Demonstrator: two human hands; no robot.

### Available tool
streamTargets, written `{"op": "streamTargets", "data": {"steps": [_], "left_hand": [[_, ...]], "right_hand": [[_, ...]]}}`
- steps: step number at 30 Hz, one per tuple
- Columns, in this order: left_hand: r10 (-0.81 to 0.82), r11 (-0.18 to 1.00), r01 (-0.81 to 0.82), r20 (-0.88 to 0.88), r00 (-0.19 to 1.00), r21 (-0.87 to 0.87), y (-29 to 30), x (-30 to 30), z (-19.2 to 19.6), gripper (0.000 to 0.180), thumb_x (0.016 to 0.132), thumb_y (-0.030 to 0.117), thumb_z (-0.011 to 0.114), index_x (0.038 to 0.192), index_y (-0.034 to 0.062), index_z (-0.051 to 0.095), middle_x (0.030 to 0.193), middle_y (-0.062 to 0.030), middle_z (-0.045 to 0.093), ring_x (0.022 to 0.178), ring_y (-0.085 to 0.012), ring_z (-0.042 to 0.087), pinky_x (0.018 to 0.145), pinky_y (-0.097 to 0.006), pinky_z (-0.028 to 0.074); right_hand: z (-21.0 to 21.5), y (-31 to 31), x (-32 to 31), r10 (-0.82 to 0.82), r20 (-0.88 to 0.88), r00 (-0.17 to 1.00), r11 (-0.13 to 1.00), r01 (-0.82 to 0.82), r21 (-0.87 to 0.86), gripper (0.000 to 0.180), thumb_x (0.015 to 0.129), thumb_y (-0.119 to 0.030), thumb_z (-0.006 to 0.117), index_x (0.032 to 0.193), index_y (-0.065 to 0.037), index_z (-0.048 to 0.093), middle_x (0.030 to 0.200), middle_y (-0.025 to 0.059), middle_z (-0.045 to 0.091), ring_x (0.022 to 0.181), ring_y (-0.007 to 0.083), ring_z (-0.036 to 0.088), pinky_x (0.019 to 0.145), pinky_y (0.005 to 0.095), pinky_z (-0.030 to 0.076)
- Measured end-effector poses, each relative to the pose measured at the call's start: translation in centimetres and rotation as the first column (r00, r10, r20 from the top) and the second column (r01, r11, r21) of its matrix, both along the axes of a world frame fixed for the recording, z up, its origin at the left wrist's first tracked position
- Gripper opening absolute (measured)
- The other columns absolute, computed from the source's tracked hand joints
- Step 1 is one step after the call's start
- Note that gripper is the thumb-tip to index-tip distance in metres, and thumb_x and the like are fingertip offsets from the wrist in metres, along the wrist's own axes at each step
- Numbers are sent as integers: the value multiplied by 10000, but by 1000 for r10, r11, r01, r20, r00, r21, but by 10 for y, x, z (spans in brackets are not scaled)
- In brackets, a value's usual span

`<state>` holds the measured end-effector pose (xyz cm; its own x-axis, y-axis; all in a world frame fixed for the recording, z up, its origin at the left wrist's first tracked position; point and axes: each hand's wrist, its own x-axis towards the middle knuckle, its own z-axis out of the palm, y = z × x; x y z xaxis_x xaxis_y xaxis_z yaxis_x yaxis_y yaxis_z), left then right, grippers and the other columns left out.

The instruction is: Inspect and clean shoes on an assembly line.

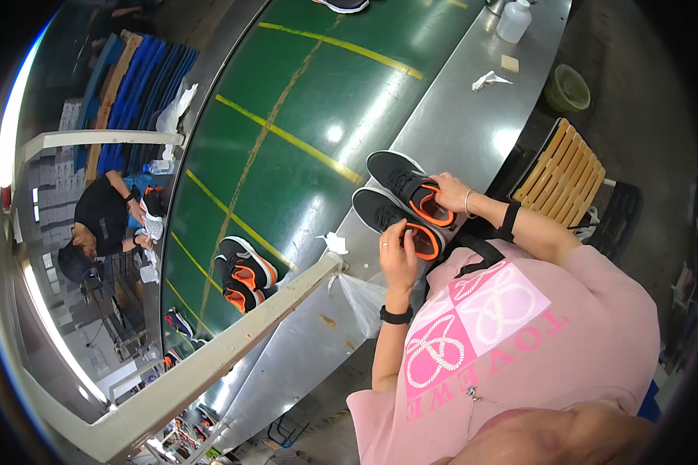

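Observation:
A pair of black sneakers with orange linings and pale soles sits side by side at the metal table's inner edge, toes toward the belt. My left hand has its fingers bent at the collar and tongue of the left sneaker. My right hand pinches the collar of the right sneaker, its fingertips at the orange opening. The undersides of both shoes are hidden.
A green belt with yellow lines carries another pair of black-and-orange sneakers. A pale metal frame crosses at lower left. A white bottle, a small block and a crumpled tissue lie on the metal table. Across the belt, a person handles a shoe.

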<state>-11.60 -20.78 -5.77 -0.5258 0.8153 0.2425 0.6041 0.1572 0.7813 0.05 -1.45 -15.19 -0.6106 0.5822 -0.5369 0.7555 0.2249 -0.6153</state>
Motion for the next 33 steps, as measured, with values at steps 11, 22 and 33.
{"op": "streamTargets", "data": {"steps": [11, 22, 33], "left_hand": [[299, 826, -556, 907, 296, -91, 113, -7, 44, 744, 1002, 301, 613, 1545, 82, 153, 1440, -133, 420, 1304, -275, 449, 1106, -451, 376], [310, 757, -653, 868, 387, 21, 130, -16, 70, 857, 898, 118, 711, 1543, 93, 148, 1389, -181, 449, 1192, -300, 571, 953, -425, 542], [283, 744, -668, 901, 329, 10, 126, -11, 86, 833, 883, 142, 718, 1531, 69, 199, 1335, -184, 504, 1142, -278, 609, 926, -393, 550]], "right_hand": [[143, 54, 3, 296, -414, 861, 943, -195, 269, 775, 703, -130, 699, 1433, -78, 445, 1373, 189, 438, 1222, 387, 437, 1070, 469, 340], [201, 96, -9, 447, -624, 641, 894, -305, 328, 771, 733, -224, 789, 1398, -52, 439, 1364, 196, 449, 1195, 385, 458, 1043, 479, 366], [205, 126, -18, 200, -744, 637, 940, -339, -37, 348, 890, -96, 648, 1223, -27, 574, 1119, 129, 655, 936, 236, 617, 856, 353, 507]]}}
